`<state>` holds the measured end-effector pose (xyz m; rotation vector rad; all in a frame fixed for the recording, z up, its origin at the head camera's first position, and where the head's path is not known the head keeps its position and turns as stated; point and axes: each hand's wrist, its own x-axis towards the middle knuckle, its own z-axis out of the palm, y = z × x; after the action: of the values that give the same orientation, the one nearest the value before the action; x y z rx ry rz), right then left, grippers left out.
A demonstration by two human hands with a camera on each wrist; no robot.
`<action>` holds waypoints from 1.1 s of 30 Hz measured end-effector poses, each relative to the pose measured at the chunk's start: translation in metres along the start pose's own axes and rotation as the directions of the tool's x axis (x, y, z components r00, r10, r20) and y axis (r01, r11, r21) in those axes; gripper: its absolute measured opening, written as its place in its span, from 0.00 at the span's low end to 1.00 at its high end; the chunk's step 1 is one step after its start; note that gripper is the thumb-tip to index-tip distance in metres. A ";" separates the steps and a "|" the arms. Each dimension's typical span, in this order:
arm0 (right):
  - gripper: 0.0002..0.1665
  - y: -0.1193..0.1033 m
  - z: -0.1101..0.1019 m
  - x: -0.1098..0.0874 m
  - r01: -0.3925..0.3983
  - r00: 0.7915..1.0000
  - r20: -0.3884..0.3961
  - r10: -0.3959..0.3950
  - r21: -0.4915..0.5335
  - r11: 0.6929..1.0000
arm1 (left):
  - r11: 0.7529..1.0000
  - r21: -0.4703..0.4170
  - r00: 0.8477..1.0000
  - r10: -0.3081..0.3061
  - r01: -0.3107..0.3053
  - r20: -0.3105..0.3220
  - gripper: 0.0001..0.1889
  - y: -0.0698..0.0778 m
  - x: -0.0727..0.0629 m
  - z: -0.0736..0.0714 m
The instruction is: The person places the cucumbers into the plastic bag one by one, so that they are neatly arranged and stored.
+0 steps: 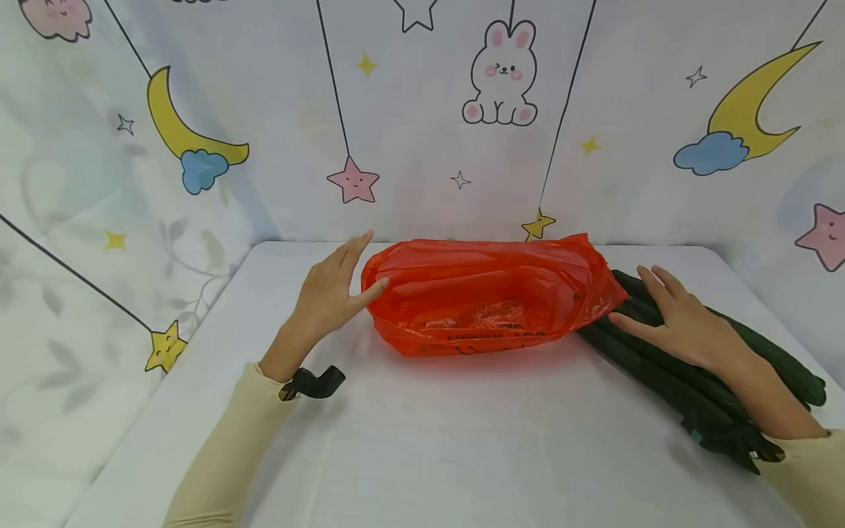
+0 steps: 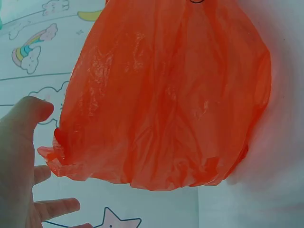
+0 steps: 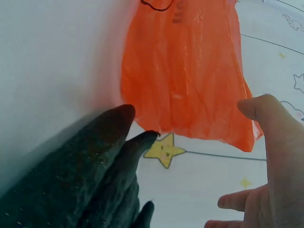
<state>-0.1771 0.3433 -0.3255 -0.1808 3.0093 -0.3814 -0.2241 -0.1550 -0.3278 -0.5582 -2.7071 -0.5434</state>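
Observation:
A red plastic bag (image 1: 488, 293) with black print stands on the white table, its mouth spread wide. My left hand (image 1: 330, 286) is at the bag's left end, thumb and fingers spread; whether it touches the plastic I cannot tell. In the left wrist view the bag (image 2: 161, 104) fills the middle. On the right, my right hand (image 1: 693, 326) hovers over several long dark green cucumbers (image 1: 667, 367), fingers spread and holding nothing. The right wrist view shows the cucumbers (image 3: 80, 166) lying close to the bag (image 3: 185, 76).
The white table (image 1: 429, 455) reaches toward me in front of the bag. Behind it hangs a pale cloth backdrop (image 1: 422, 125) with printed moons, stars and a rabbit. A black wrist camera (image 1: 320, 383) sticks out from the left wrist.

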 end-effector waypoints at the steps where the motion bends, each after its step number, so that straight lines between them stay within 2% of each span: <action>1: 0.62 0.000 0.002 0.000 0.000 1.000 0.005 0.000 0.002 1.000 | 1.000 -0.004 1.000 0.003 -0.003 0.000 0.41 0.000 -0.001 0.001; 7: 0.61 0.002 0.014 -0.004 -0.006 0.999 0.052 0.005 0.018 1.000 | 1.000 -0.005 0.999 0.009 -0.008 0.035 0.41 0.002 -0.006 0.006; 12: 0.60 0.004 0.022 -0.009 -0.014 0.998 0.068 0.013 0.018 1.000 | 1.000 -0.017 0.997 -0.014 0.015 0.080 0.40 0.005 -0.008 0.010; 16: 0.59 0.004 0.028 -0.012 0.002 0.999 0.052 -0.003 0.016 1.000 | 0.999 -0.034 0.996 -0.026 0.029 0.088 0.39 0.006 -0.010 0.011; 21: 0.57 0.005 0.036 -0.015 0.050 0.999 -0.010 -0.050 0.018 0.999 | 0.997 -0.057 0.995 -0.039 0.045 0.095 0.39 0.007 -0.012 0.012; 24: 0.53 0.006 0.041 -0.016 0.081 0.995 -0.059 -0.080 0.014 0.997 | 0.996 -0.070 0.994 -0.041 0.048 0.099 0.39 0.007 -0.014 0.012; 28: 0.42 0.005 0.045 -0.021 0.115 0.987 -0.111 -0.112 0.015 0.993 | 0.997 -0.066 0.995 -0.031 0.037 0.091 0.39 0.007 -0.016 0.012; 33: 0.32 0.001 0.047 -0.028 0.128 0.987 -0.107 -0.121 0.061 0.990 | 0.998 -0.060 0.995 -0.027 0.033 0.096 0.38 0.007 -0.016 0.013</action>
<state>-0.1437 0.3364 -0.3689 -0.3563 3.0892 -0.5192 -0.2101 -0.1487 -0.3429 -0.5737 -2.8008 -0.6255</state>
